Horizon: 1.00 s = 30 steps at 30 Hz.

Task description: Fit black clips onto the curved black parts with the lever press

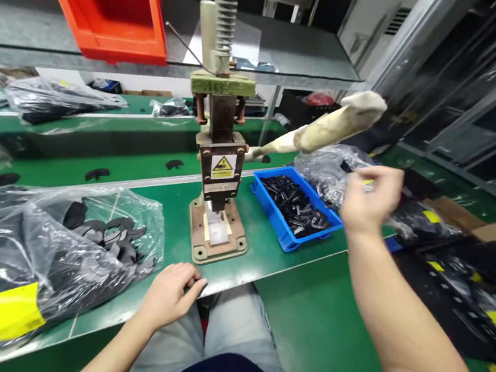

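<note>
My left hand (170,293) rests on the front edge of the green workbench (257,262), fingers curled closed. Whether anything is inside it is hidden. My right hand (371,199), blurred, is raised to the right of the blue tray (279,221), thumb and fingers bent together. What it holds, if anything, I cannot make out. Small black parts (297,201) fill the tray. Between my hands stands a hand press (222,135) with a warning label, its ram down over a small pale block (218,231) on the base plate. Its wrapped lever (326,130) points right.
A clear plastic bag (59,255) of dark curved pieces lies at left. Behind it, several black curved pieces (97,174) lie on a green strip. A red bin (117,22) sits on the shelf above. More bagged parts (480,297) are at right.
</note>
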{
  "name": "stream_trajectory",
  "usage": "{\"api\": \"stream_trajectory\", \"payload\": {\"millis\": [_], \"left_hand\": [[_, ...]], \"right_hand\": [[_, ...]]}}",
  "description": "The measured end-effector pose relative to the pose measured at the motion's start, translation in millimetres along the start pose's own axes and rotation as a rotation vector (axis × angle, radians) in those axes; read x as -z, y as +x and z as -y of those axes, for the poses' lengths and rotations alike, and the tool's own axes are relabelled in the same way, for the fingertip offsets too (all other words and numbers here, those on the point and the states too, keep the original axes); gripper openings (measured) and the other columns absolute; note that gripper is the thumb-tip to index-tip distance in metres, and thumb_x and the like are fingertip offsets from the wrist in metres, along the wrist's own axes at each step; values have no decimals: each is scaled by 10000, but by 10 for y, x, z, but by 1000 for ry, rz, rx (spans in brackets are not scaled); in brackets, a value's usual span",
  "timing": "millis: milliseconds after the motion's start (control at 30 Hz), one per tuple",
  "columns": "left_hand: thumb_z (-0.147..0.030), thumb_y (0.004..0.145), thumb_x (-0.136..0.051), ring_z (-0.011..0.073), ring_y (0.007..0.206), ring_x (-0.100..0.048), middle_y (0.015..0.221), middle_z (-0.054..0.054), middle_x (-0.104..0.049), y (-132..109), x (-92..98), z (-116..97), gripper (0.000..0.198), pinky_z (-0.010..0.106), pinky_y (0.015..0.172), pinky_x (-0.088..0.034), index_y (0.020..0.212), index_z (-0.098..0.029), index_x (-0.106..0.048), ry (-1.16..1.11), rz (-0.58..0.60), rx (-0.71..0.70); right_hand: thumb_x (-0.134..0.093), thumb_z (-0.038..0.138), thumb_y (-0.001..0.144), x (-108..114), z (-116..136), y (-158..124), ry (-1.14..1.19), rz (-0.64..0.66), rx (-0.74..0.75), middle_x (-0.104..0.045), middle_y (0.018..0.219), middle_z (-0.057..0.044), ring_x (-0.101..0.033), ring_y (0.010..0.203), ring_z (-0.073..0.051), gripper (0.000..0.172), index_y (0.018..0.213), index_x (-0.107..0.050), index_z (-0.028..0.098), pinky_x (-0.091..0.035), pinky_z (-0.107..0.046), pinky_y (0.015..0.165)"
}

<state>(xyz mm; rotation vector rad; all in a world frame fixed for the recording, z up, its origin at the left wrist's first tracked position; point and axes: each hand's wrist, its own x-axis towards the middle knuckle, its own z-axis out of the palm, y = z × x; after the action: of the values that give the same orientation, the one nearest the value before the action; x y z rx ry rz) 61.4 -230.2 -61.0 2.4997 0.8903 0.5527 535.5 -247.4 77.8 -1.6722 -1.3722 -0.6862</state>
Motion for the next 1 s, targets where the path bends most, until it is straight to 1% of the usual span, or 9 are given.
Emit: {"api": "stream_trajectory", "payload": {"millis": [67,133,200,300,400,500,633,833,1000], "left_hand": [[-397,1040,-563,197,753,-616,787,10,-653,0,-14,1,234,347,769,-454,899,-220,-624,-6,2,10],[-396,1039,-564,196,750,-622,785,6,-650,1,-25,1,233,343,768,-459,894,-223,-619,-14,0,19],[-396,1041,-561,196,751,-625,788,7,-652,1,-32,-1,235,341,770,-463,891,-224,-617,-17,-3,28],[-393,1048,-546,194,753,-622,797,12,-658,4,-35,-7,248,340,763,-464,883,-221,-617,-16,-6,36],[-397,1045,-541,194,744,-618,783,11,-655,13,-28,-16,259,340,742,-463,873,-222,-624,-19,-15,43],[-407,1041,-540,197,740,-621,777,11,-657,25,-15,-26,268,342,740,-470,866,-224,-628,-28,-24,47],[-403,1041,-542,201,743,-632,781,9,-656,28,-6,-27,261,339,745,-473,868,-226,-626,-32,-22,49],[-394,1034,-559,197,738,-631,785,3,-659,12,-14,-16,250,333,752,-473,858,-228,-624,-38,-48,23],[-399,1042,-543,198,754,-628,799,14,-665,-1,-7,-20,259,336,761,-475,871,-222,-622,-31,-49,19]], "right_hand": [[-618,423,986,-239,-28,66,-52,268,-19,-715,1131,-76,-681,1049,-181,286,1124,-701,187,-582,-391,987],[-689,403,937,-554,-35,117,-109,556,-42,-730,1048,-76,-687,993,-182,242,1055,-731,197,-578,-363,967],[-685,417,941,-864,-33,167,-177,762,-79,-726,1118,-80,-684,1043,-189,280,1109,-717,196,-574,-392,997],[-644,454,973,-1209,-22,244,-278,970,-136,-690,1250,-82,-674,1123,-199,370,1220,-659,180,-587,-448,1009],[-638,460,977,-1392,-1,283,-347,1108,-160,-674,1289,-89,-673,1136,-202,392,1258,-641,187,-601,-438,991],[-639,465,976,-1455,16,268,-390,1179,-158,-670,1296,-91,-671,1144,-205,403,1267,-638,188,-600,-443,996],[-638,472,975,-1390,15,239,-425,1192,-169,-668,1301,-92,-669,1153,-211,416,1276,-633,185,-598,-452,1002],[-636,462,977,-1110,52,164,-436,1107,-208,-651,1341,-98,-659,1183,-219,423,1302,-622,191,-592,-465,1021],[-629,485,978,-865,82,46,-336,980,-211,-678,1319,-97,-668,1188,-215,412,1264,-650,189,-574,-477,1055]]}}
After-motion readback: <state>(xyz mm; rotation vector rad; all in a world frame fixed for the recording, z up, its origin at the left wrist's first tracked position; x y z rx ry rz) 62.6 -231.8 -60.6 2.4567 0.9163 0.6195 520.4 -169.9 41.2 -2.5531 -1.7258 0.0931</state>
